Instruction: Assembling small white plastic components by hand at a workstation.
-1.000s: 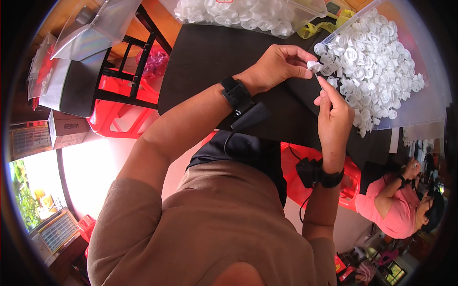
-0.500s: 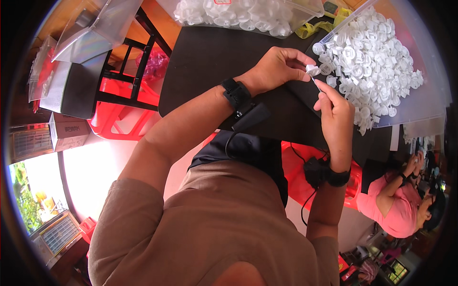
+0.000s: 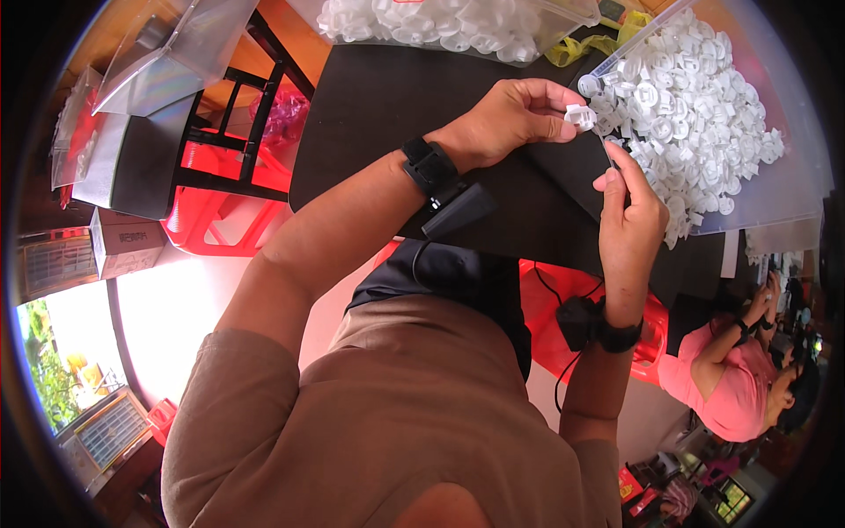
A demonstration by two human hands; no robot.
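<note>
My left hand (image 3: 526, 119) pinches a small white plastic part (image 3: 580, 117) between thumb and fingertips, above the black tabletop (image 3: 387, 106). Just to its right, my right hand (image 3: 630, 198) is closed around a thin, slender tool (image 3: 607, 151), its upper end angled toward the white part. Whether the tip touches the part is too small to tell. Beside both hands lies a large heap of similar white plastic parts (image 3: 682, 114) in a clear plastic bin (image 3: 779, 62), tipped toward me.
Another clear container of white round pieces (image 3: 431, 26) stands at the far edge, near a yellow-green bag strip (image 3: 585, 50). Red plastic stools (image 3: 224, 207) are at the left and under the table. A person in a pink shirt (image 3: 726, 378) sits at the right.
The white part has turned in my left fingers, showing more of its side. My right hand has shifted right and slightly back, drawing the thin tool away from it.
</note>
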